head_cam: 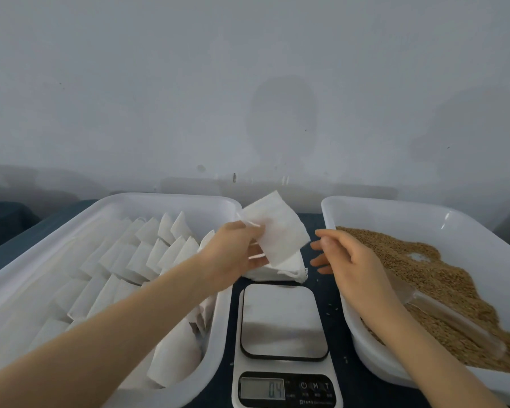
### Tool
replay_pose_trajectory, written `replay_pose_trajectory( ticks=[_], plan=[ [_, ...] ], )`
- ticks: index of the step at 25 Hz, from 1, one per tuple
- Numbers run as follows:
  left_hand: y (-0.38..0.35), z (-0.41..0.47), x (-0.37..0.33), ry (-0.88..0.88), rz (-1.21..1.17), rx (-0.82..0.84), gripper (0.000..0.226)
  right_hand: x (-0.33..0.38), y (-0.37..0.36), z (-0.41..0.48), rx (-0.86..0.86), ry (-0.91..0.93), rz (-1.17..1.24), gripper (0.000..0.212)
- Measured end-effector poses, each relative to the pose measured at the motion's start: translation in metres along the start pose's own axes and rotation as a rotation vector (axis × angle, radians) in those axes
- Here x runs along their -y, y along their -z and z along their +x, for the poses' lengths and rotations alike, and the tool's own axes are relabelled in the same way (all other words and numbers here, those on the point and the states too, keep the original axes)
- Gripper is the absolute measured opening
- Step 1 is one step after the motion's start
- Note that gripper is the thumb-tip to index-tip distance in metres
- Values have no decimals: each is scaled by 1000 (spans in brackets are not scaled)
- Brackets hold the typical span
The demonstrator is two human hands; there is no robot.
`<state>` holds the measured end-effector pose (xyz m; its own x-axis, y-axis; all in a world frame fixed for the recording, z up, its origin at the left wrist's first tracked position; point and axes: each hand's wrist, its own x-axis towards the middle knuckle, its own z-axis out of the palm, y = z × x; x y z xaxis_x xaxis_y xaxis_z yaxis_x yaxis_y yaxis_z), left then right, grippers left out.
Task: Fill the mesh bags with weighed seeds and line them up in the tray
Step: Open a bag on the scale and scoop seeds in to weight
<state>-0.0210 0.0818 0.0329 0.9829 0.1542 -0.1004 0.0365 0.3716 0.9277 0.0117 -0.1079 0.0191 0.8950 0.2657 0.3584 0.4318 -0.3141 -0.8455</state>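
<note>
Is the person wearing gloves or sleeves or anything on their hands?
No. The left hand and right hand are bare: no gloves, rings or watch show. The left forearm and right forearm are bare too, with no sleeves in view.

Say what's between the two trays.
Head view: the scale, with a pile of bags behind it.

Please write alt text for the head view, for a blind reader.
A left hand holds up a flat white mesh bag beyond a digital scale; the open right hand is beside it. The left tray holds rows of white bags, the right tray brown seeds.
</note>
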Motion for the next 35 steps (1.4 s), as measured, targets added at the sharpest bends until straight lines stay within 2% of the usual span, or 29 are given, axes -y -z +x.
replay_pose_trajectory(
  ticks=[2,5,8,9,11,13,15,19,23,25,27,29,32,35],
  plan=[
    [-1,-11,5,-20,120,99,15,2,0,0,7,-3,26,22],
    [-8,-21,10,-49,425,234,16,4,2,-1,24,16,34,13],
    [-10,-27,13,-59,634,357,22,3,6,-2,6,43,-2,22],
    [-9,-28,13,-56,595,377,31,3,6,-3,-5,57,-9,21],
    [-7,-25,8,-13,346,311,46,2,4,-3,5,100,-60,21],
    [-6,-22,3,-14,204,184,34,1,1,-5,86,143,-172,23],
    [-5,-21,4,-56,338,113,26,-1,-2,-8,157,186,-266,26],
    [-6,-23,10,-111,611,149,14,-2,-1,-7,160,220,-300,27],
    [-7,-23,8,-74,671,176,8,-4,-3,-7,154,253,-339,21],
    [-8,-24,6,-65,684,190,6,-2,-3,-6,60,291,-310,5],
    [-8,-25,5,-56,670,189,7,0,-1,-6,-106,305,-250,17],
    [-8,-24,4,-49,630,177,7,3,1,-7,-171,313,-191,15],
    [-8,-24,3,-71,616,167,11,4,-1,-10,20,273,-185,3],
    [-10,-25,5,-119,633,187,15,8,-2,-11,175,221,-61,10]
  ],
)
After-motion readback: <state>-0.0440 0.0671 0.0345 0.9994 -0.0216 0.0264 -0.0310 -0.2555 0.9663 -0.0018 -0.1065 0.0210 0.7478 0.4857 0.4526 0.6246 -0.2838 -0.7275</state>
